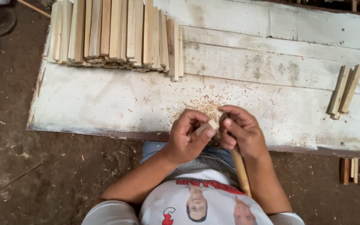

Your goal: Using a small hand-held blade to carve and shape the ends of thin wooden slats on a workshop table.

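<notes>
My left hand point(187, 136) is closed around a short pale wood piece point(207, 125), whose end sticks out between thumb and fingers. My right hand point(240, 131) grips a tool with a long wooden handle point(240, 168) that runs down toward my chest; its working end is hidden between the two hands. Both hands meet just in front of the near edge of a whitewashed plank bench point(105, 100). Fine wood shavings point(207, 104) lie on the bench right behind the hands.
A large stack of cut wooden slats point(113, 33) stands at the bench's back left. Two loose slats point(344, 89) lie at the right. More short wood pieces point(359, 171) sit on the dirt floor point(42, 175) at lower right.
</notes>
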